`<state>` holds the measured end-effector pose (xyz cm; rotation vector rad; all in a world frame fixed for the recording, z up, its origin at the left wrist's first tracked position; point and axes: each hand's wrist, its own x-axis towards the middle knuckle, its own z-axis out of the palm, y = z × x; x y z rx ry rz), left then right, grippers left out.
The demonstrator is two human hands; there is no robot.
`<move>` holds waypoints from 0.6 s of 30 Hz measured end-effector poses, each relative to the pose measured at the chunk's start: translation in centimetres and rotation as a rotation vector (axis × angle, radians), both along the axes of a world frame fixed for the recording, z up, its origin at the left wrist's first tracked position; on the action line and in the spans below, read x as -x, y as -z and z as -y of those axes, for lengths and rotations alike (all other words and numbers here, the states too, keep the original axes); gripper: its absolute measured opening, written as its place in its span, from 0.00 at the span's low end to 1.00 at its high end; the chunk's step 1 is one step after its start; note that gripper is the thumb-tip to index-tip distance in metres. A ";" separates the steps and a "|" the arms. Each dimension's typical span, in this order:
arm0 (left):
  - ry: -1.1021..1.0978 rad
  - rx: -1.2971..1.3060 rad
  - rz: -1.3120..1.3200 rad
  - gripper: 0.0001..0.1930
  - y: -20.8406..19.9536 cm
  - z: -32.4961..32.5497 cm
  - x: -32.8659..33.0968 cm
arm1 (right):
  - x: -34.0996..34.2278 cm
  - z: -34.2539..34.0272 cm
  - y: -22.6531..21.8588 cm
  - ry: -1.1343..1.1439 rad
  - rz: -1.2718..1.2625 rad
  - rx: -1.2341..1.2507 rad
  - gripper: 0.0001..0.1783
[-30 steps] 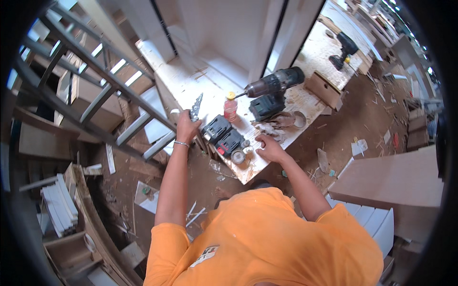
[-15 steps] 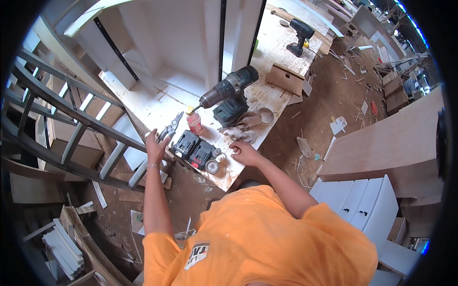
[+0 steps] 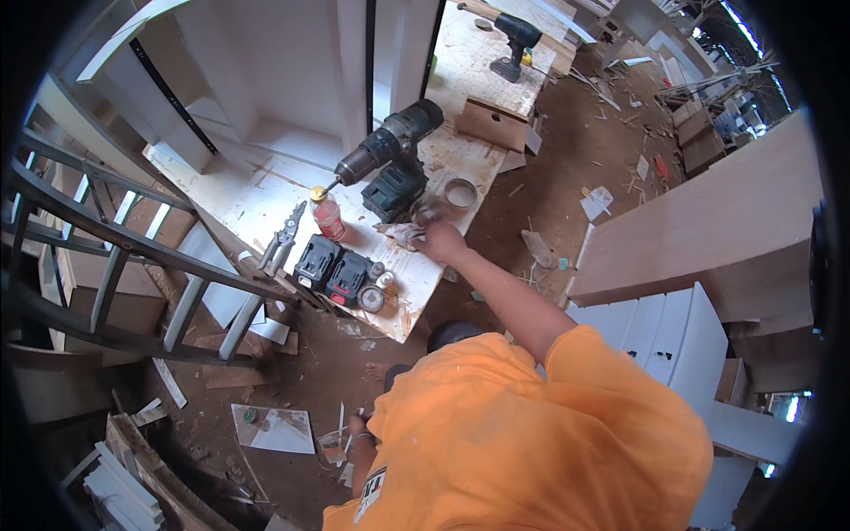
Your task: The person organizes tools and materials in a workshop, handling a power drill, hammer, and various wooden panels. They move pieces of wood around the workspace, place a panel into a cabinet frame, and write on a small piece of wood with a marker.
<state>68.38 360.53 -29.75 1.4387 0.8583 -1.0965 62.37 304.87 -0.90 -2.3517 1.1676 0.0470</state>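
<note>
Fingers (image 3: pixel 432 229) of the right hand (image 3: pixel 444 242) touch the cloth (image 3: pixel 402 234) just left of them; I can't tell if they pinch it.

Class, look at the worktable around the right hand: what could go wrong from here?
The right hand is at the crumpled cloth, close to the large drill; a careless sweep might knock the drill over. The drill's tip is right by the yellow cap of the red bottle, so a nudge could tip the bottle. The pliers, by the worktable's left edge, might fall.
</note>
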 end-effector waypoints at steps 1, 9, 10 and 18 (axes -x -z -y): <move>0.167 0.057 0.089 0.11 0.5 1.6 1.5 | -0.4 -0.6 0.6 -0.084 0.010 0.029 0.31; 0.888 0.530 0.093 0.24 -12.8 22.2 5.3 | 5.5 2.5 -2.2 -0.218 0.136 -0.378 0.25; 0.828 0.586 -0.036 0.24 -15.2 23.7 5.3 | 6.0 3.7 -3.6 -0.239 0.105 -0.476 0.24; 0.595 0.831 0.017 0.30 -34.1 38.9 6.2 | 10.3 6.9 -6.4 -0.630 0.237 -0.718 0.24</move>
